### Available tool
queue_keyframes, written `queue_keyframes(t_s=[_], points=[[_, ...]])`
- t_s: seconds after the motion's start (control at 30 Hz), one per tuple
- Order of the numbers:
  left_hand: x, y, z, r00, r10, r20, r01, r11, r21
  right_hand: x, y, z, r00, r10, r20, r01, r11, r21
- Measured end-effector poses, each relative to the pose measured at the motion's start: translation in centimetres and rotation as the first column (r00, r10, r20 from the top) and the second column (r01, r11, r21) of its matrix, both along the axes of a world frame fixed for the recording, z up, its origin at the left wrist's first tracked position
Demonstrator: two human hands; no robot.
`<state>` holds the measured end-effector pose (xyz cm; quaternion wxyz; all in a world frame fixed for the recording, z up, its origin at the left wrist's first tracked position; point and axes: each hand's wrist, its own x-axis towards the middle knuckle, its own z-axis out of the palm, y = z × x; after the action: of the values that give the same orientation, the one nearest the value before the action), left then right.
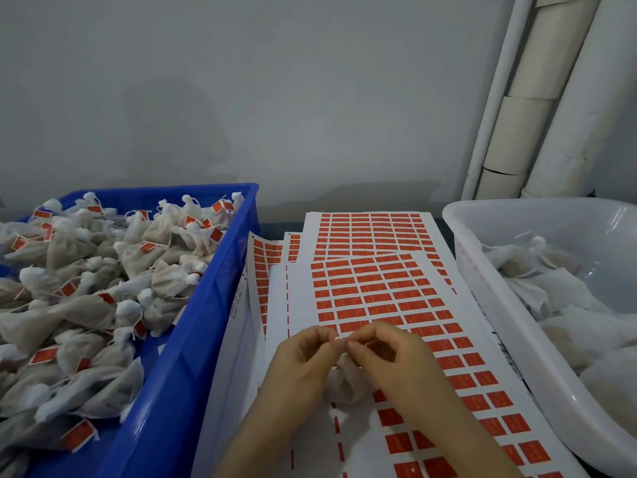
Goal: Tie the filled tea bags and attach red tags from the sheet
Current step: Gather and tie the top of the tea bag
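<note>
My left hand (303,363) and my right hand (393,357) meet fingertip to fingertip over the top sheet of red tags (389,298). Together they pinch something small and pale, seemingly the string of a white tea bag (344,382) that hangs below and between my palms. The bag is mostly hidden by my hands. The sheet's left columns are peeled bare; red tags fill the rest.
A blue crate (206,305) on the left holds several tied tea bags with red tags. A white tub (482,270) on the right holds several untagged bags. More tag sheets (372,229) lie fanned underneath. White pipes (537,98) run up the wall at the back right.
</note>
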<state>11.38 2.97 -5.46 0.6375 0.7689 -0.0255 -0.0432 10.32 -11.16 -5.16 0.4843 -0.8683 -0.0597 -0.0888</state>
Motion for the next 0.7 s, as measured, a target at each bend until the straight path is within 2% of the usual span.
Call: queue_keyframes(t_s=[0.1,0.2,0.33,0.53,0.7], points=[[0.04,-0.21,0.01,0.998,0.021,0.051,-0.021,1.0,0.014,-0.06,-0.06,0.05,1.0,-0.001,-0.03,0.002,1.0,0.017],[-0.15,-0.39,0.09,0.995,0.011,0.095,-0.01,1.0,-0.014,-0.13,-0.06,0.25,0.999,-0.006,-0.045,0.01,0.994,0.105],[-0.09,-0.38,0.05,0.996,-0.011,0.09,0.013,1.0,-0.013,-0.07,-0.2,0.32,0.995,0.025,-0.1,-0.011,0.991,0.136],[-0.02,-0.32,0.22,0.994,-0.014,0.105,0.018,0.999,-0.03,-0.24,-0.18,0.61,0.988,0.033,-0.154,0.009,0.964,0.266],[-0.02,-0.31,0.13,0.987,0.016,0.158,-0.01,0.999,-0.041,-0.19,0.52,0.32,0.992,-0.019,-0.121,0.048,0.969,0.243]])
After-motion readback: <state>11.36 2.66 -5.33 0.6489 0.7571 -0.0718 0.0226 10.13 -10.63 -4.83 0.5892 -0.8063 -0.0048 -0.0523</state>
